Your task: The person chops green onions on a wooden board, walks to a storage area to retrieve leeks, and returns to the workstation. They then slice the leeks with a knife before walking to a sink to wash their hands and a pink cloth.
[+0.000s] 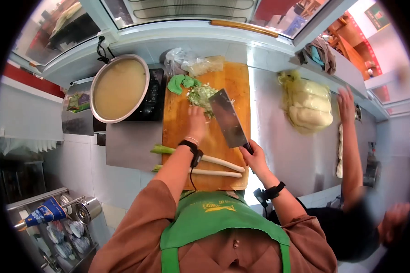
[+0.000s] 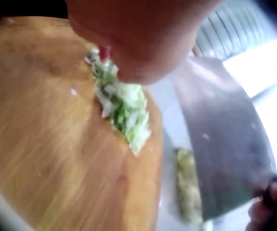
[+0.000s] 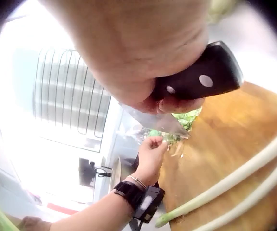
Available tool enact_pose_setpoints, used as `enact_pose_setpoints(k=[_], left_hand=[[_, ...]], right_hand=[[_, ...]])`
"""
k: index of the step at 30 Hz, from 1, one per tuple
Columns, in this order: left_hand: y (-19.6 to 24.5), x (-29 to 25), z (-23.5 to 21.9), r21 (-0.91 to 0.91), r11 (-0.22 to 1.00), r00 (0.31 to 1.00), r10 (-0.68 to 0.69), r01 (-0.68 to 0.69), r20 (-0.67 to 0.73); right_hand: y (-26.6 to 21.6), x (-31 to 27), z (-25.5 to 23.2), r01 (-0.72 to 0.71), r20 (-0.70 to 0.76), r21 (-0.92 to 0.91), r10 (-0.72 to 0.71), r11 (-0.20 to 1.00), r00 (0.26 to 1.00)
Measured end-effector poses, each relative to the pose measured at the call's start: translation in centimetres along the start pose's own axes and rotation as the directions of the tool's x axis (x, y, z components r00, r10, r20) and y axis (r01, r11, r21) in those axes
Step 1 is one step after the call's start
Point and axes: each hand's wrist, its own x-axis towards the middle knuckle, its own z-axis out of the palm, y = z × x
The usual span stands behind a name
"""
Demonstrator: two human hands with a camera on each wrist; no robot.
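Note:
A cleaver (image 1: 228, 119) is gripped by its black handle (image 3: 201, 74) in my right hand (image 1: 256, 160), its broad blade (image 2: 220, 130) tilted over the board's right side. My left hand (image 1: 197, 123) is at the near edge of a pile of chopped green and white scallion (image 1: 201, 96); in the right wrist view its fingertips (image 3: 158, 140) are bent at the pile, and whether they hold any pieces cannot be told. Two long scallion stalks (image 1: 218, 161) lie across the near part of the wooden cutting board (image 1: 177, 129). Green scraps (image 1: 180, 83) lie beyond the pile.
A large pot of cloudy liquid (image 1: 121, 88) stands on a black cooker at the left. Plastic bags (image 1: 182, 62) lie at the board's far edge. On the right metal counter (image 1: 271, 118) sits a yellowish bag of white blocks (image 1: 307, 102). Another person's arm (image 1: 351, 150) reaches in at the right.

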Motion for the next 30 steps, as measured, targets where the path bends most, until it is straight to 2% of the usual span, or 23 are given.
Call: enact_pose_setpoints(k=[1, 2, 3, 5, 6, 7, 8, 9, 10, 11, 12, 14, 15, 19, 22, 24, 26, 28, 29, 30], left_hand=[[-0.9, 0.1, -0.3, 0.127, 0.992, 0.995, 0.039, -0.027, -0.095], [-1.1, -0.2, -1.2, 0.124, 0.992, 0.995, 0.040, -0.029, -0.093], [-1.1, -1.0, -2.4, 0.081, 0.996, 0.997, 0.046, -0.042, -0.054], [-2.1, -3.6, -4.1, 0.045, 0.998, 0.999, 0.054, -0.053, -0.010], [-2.8, -6.0, -5.0, 0.039, 0.996, 0.989, 0.074, -0.080, 0.124], [-2.9, -8.5, -5.7, 0.026, 0.994, 0.961, 0.096, -0.107, 0.259], [-1.7, -10.4, -7.3, 0.064, 0.984, 0.930, 0.132, -0.164, 0.343], [-0.3, -12.0, -8.9, 0.096, 0.970, 0.893, 0.164, -0.223, 0.418], [0.1, -13.8, -9.3, 0.098, 0.969, 0.893, 0.169, -0.228, 0.416], [0.4, -15.5, -9.7, 0.128, 0.971, 0.872, 0.117, -0.200, 0.475], [0.4, -16.3, -10.0, 0.161, 0.972, 0.845, 0.062, -0.172, 0.531], [0.1, -17.1, -9.6, 0.200, 0.962, 0.846, 0.055, -0.188, 0.530], [-0.1, -17.5, -9.3, 0.235, 0.951, 0.847, 0.048, -0.200, 0.529], [-0.1, -17.5, -9.5, 0.233, 0.952, 0.849, 0.047, -0.198, 0.526], [-0.2, -17.2, -9.4, 0.209, 0.963, 0.857, 0.039, -0.169, 0.513], [-0.8, -17.0, -8.7, 0.216, 0.967, 0.869, 0.009, -0.133, 0.495], [-1.7, -16.2, -7.5, 0.198, 0.974, 0.888, 0.010, -0.113, 0.459], [-2.5, -15.2, -6.4, 0.252, 0.950, 0.916, 0.071, -0.183, 0.396], [-2.2, -14.5, -6.3, 0.248, 0.952, 0.917, 0.070, -0.179, 0.392], [-1.8, -14.1, -6.3, 0.245, 0.948, 0.933, 0.110, -0.202, 0.343]], right_hand=[[-0.7, -1.1, -0.5, 0.029, -0.053, 0.007, -0.029, 1.000, 0.998], [-0.9, -1.9, -0.7, 0.061, -0.102, 0.014, -0.060, 0.998, 0.993], [0.9, -2.3, -1.0, 0.104, -0.129, 0.028, -0.100, 0.994, 0.987], [0.6, -3.0, -0.9, 0.091, -0.102, 0.076, -0.083, 0.993, 0.991], [0.6, -3.7, -0.6, 0.070, -0.072, 0.123, -0.062, 0.990, 0.995], [0.6, -4.1, -0.6, -0.041, -0.046, 0.144, 0.048, 0.989, 0.998], [2.1, -4.2, -0.3, -0.050, -0.048, 0.154, 0.058, 0.987, 0.997], [4.2, -3.6, 0.1, 0.107, -0.111, -0.114, -0.119, 0.988, 0.987], [5.3, -3.1, 0.3, 0.243, -0.123, -0.383, -0.310, 0.891, 0.943], [4.7, -3.3, 0.1, 0.159, -0.063, -0.419, -0.203, 0.894, 0.977], [4.5, -2.8, 0.2, 0.165, -0.064, -0.417, -0.210, 0.894, 0.976], [4.6, -1.3, 0.4, 0.294, 0.144, -0.556, -0.258, 0.777, 0.955], [4.7, 0.0, 0.8, 0.365, 0.171, -0.564, -0.328, 0.741, 0.929], [3.6, 6.7, 1.0, 0.469, 0.278, -0.582, -0.379, 0.664, 0.882], [2.4, 10.0, 1.1, 0.433, 0.207, -0.622, -0.396, 0.653, 0.895], [0.8, 9.7, 0.8, 0.442, 0.068, -0.594, -0.505, 0.673, 0.860], [0.5, 7.8, 0.4, 0.457, 0.098, -0.589, -0.503, 0.667, 0.859], [1.3, 4.5, 1.0, 0.404, -0.058, -0.426, -0.471, 0.809, 0.880], [1.8, 3.3, 1.4, 0.370, -0.082, -0.336, -0.419, 0.866, 0.904], [2.2, 2.2, 1.5, 0.370, -0.078, -0.339, -0.417, 0.865, 0.905]])
